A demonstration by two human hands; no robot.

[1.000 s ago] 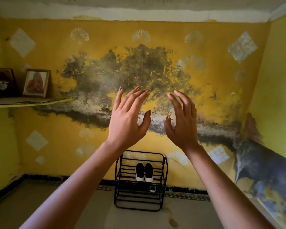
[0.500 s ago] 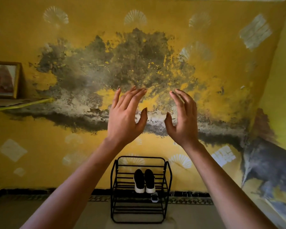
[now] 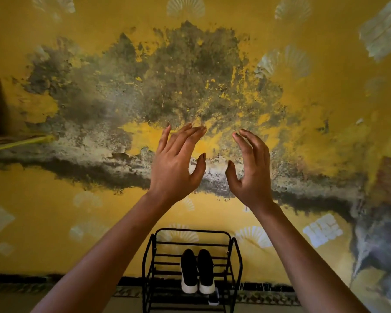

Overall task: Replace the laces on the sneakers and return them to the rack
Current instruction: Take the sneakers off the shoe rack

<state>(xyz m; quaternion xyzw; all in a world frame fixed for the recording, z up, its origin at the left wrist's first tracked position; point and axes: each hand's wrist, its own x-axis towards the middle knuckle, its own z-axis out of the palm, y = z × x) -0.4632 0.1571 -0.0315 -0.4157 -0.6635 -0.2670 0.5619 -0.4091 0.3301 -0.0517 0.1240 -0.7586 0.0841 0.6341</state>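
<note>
Head view: left hand [image 3: 174, 163] and right hand [image 3: 251, 170] raised, fingers [image 3: 190, 136] spread, empty; black white-soled sneakers [image 3: 196, 271] could be knocked off black metal rack [image 3: 148, 263] by a hurried grab.

Warm, soft indoor light lay evenly over the yellow wall [image 3: 314, 136], moderately bright. The left hand [image 3: 174, 168] and right hand [image 3: 252, 177], raised before it, looked darker, their backs in gentle shade. The wide-angle lens bowed and stretched the edges. The distant sneakers [image 3: 196, 272] and rack [image 3: 236, 256] appeared slightly soft, dark against the wall.
</note>
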